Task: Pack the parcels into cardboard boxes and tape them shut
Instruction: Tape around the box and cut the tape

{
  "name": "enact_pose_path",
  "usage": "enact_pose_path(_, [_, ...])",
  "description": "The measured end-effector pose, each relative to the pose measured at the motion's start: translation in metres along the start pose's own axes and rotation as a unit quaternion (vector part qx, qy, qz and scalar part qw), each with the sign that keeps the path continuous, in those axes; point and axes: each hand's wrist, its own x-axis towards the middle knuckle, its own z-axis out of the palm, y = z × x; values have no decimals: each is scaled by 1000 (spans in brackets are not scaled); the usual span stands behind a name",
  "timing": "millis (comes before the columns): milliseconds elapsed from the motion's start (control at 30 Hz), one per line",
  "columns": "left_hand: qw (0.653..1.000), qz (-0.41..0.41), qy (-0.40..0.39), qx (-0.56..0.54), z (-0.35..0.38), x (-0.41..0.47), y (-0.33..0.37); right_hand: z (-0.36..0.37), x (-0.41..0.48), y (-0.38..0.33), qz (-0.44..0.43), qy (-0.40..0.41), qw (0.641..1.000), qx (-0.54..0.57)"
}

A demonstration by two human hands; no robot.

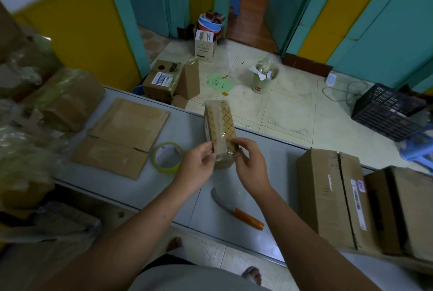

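A long brown parcel [220,126] with a diamond pattern, wrapped in clear plastic, is held over the grey table [269,187], its far end pointing away from me. My left hand [199,164] pinches its near left edge and my right hand [249,161] grips its near right edge. A flattened cardboard box [121,136] lies on the table to the left. Beside it sits a roll of tape [168,157] with a yellow-green rim. Near the table's front edge lies a knife [236,208] with an orange handle.
Taped cardboard boxes [335,199] stand on the table at the right. Bagged brown packs [63,100] pile up at the left. On the floor beyond are a cardboard box [161,79], a bin [264,77], a green paper sheet and a black crate [386,117].
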Motion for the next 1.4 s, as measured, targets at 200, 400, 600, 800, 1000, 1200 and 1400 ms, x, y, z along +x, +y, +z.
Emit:
enact_pose_path(200, [998,35,8,53,-2,4,-9,-11,7,21,-54,-72,995,-47])
enact_pose_path(400, [970,146,10,192,-12,16,-14,-9,17,25,-131,-69,983,-105])
enact_pose_path(600, [943,209,-42,256,-23,25,-15,-16,29,38,-190,-77,967,-154])
enact_pose_path(800, [960,167,-51,218,-28,29,-17,-17,27,36,-112,-83,987,-80])
enact_pose_path(1000, [980,102,-7,173,-30,24,-24,-19,12,37,13,-77,993,-85])
enact_pose_path(1200, [978,80,40,190,-28,20,-28,-14,8,33,-9,-63,990,-129])
enact_pose_path(1400, [983,33,26,176,-29,20,-24,-12,6,29,47,-56,994,-81])
